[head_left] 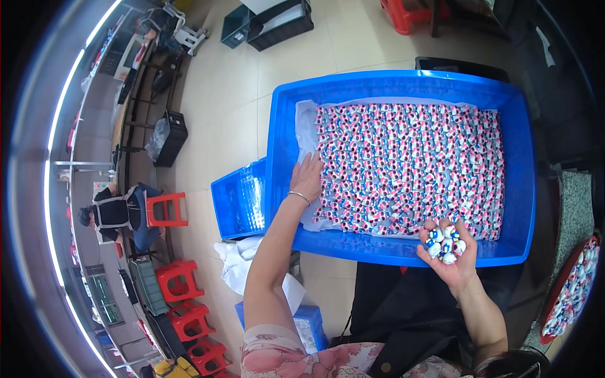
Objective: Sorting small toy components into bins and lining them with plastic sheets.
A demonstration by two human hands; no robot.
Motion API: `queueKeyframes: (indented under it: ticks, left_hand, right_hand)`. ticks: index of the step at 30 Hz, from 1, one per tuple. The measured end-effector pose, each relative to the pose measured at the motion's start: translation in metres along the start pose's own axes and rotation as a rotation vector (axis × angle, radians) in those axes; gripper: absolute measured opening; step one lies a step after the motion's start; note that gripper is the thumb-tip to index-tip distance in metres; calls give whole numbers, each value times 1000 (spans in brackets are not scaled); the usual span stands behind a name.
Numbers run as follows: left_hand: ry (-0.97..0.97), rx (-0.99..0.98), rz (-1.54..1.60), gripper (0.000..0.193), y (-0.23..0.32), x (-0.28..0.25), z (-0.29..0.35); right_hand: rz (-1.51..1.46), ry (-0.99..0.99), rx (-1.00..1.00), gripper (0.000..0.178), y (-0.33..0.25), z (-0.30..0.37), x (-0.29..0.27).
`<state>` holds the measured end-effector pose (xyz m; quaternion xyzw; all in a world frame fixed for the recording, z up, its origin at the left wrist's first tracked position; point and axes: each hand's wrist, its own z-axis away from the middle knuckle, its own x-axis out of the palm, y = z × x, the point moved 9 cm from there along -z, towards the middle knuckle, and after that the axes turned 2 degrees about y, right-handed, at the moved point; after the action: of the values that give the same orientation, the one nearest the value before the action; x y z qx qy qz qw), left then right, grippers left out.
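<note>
A large blue bin stands in front of me, lined with white sheeting. Rows of small painted figurine heads, white with pink, blue and dark parts, cover the sheeting closely. My left hand reaches over the bin's left side, fingers stretched out, its tips at the left edge of the rows. At the near right rim my right hand is palm up, its fingers curled around several small white, blue and pink figurine pieces.
Another blue bin sits lower at the left, by white sheeting. At far right a red container holds more small pieces. Red stools line the left, where a person sits at a bench. Dark crates lie beyond.
</note>
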<state>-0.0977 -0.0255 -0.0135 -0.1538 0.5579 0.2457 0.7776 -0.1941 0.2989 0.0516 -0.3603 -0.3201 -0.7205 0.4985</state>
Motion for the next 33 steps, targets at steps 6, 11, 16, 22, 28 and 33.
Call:
queueKeyframes:
  ticks: [6, 11, 16, 22, 28, 33]
  left_hand:
    - [80, -20, 31, 58, -5, -6, -10]
    - [227, -17, 132, 66, 7, -33, -42]
    - [282, -80, 156, 66, -15, -34, -71]
    - [331, -14, 192, 60, 5, -43, -73]
    - [298, 58, 194, 55, 23, -40, -73]
    - [398, 234, 169, 55, 50, -54, -72]
  right_hand:
    - [-41, 1, -5, 34, -3, -1, -4]
    - [-21, -20, -44, 35, -18, 6, -10]
    - [-20, 36, -26, 35, -16, 0, -16]
    - [-22, 26, -34, 35, -20, -7, -16]
    - [-13, 6, -18, 38, -20, -9, -8]
    - [10, 41, -18, 36, -21, -7, -12]
